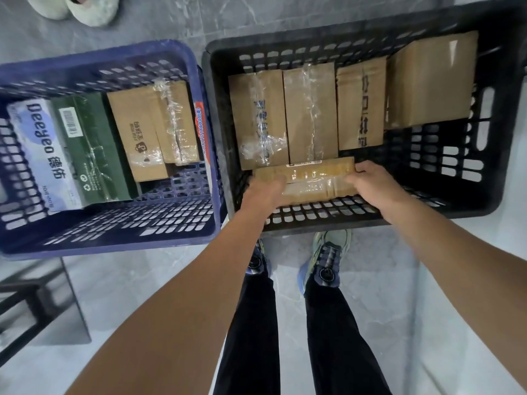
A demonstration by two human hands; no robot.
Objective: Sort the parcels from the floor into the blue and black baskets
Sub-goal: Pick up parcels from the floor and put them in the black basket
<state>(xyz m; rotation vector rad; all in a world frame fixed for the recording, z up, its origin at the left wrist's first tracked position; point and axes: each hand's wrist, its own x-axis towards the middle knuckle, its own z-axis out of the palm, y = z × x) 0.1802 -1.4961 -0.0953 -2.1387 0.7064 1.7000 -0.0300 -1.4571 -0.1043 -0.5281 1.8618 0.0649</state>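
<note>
The left hand [266, 192] and the right hand [370, 182] are both grasping one taped brown parcel [312, 178], the left curling over its left end and the right clasping its right end. The parcel is lying lengthwise between them, low inside the black basket [445, 166], close to its near wall. Just beyond it, a row of brown parcels [310, 115] is standing side by side against the far wall. To the left, touching the black one, the blue basket [128, 223] is holding a white pack [37, 155], a green box [91, 149] and brown cartons [142, 138]. The person's shoes [328, 260] are standing on the grey floor [171, 280] just before the black basket.
</note>
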